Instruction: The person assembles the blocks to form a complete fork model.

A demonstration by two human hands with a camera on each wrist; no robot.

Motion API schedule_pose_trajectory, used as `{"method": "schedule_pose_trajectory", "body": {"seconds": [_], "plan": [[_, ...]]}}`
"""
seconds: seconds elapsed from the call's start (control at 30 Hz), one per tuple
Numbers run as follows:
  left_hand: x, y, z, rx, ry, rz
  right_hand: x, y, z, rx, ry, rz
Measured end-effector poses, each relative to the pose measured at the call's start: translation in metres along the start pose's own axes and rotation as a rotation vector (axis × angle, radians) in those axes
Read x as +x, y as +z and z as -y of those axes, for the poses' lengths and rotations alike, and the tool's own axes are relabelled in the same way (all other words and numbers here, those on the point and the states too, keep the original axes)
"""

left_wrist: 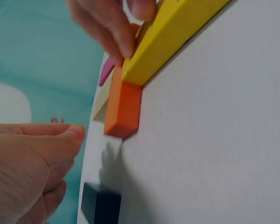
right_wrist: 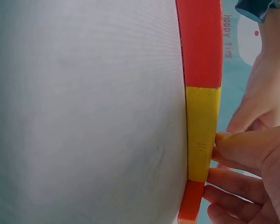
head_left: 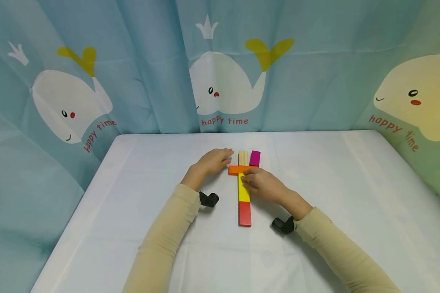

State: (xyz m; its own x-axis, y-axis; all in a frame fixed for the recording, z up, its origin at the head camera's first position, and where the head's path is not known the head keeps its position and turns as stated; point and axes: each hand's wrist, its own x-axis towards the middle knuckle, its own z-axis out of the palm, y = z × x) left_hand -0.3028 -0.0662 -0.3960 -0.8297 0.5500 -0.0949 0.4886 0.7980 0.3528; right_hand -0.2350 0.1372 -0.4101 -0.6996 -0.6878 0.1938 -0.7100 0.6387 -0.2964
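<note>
On the table a red block, a yellow block and a crosswise orange block lie touching in a line. Beyond the orange one are pale wooden pieces and a magenta block. My right hand reaches in from the right. Its thumb and fingers touch the yellow block close to where it meets the orange one. Just left of the orange block, my left hand hovers with extended fingers, and nothing shows in it. Part of the orange block is hidden under the right fingers.
A dark, box-shaped thing appears below the left hand in the left wrist view; its kind is unclear. Black wrist devices stick out at both cuffs. A white cloth covers the table, and a whale-print curtain hangs behind it.
</note>
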Motion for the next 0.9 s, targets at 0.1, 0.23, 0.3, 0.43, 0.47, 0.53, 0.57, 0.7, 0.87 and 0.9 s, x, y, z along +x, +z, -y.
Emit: {"method": "schedule_pose_trajectory", "body": {"seconds": [0.1, 0.23, 0.3, 0.43, 0.47, 0.53, 0.57, 0.7, 0.87, 0.9], "plan": [[-0.006, -0.001, 0.007, -0.008, -0.042, -0.001, 0.001, 0.000, 0.001, -0.011, 0.010, 0.011], [-0.012, -0.002, 0.014, -0.005, -0.064, 0.008, 0.001, 0.000, 0.002, -0.011, 0.012, 0.021], [-0.014, -0.003, 0.017, 0.001, -0.057, 0.010, 0.001, 0.000, 0.002, -0.012, 0.006, 0.020], [-0.021, -0.005, 0.021, 0.025, -0.062, 0.016, 0.000, 0.000, 0.002, -0.012, -0.003, 0.008], [-0.022, -0.006, 0.022, 0.030, -0.065, 0.016, 0.000, 0.000, 0.002, -0.012, -0.006, 0.008], [-0.026, -0.005, 0.025, 0.032, -0.068, 0.010, 0.000, 0.000, 0.001, -0.010, -0.016, 0.000], [-0.027, -0.004, 0.027, 0.031, -0.065, 0.004, 0.000, 0.000, 0.001, -0.010, -0.016, -0.001], [-0.032, -0.001, 0.032, 0.014, -0.034, -0.024, 0.000, 0.000, 0.001, -0.012, -0.011, -0.004], [-0.035, 0.000, 0.033, -0.014, 0.009, -0.045, 0.001, 0.001, 0.001, -0.016, -0.015, -0.006], [-0.035, 0.000, 0.033, -0.016, 0.019, -0.048, 0.001, 0.000, 0.001, -0.017, -0.017, -0.008]]}}
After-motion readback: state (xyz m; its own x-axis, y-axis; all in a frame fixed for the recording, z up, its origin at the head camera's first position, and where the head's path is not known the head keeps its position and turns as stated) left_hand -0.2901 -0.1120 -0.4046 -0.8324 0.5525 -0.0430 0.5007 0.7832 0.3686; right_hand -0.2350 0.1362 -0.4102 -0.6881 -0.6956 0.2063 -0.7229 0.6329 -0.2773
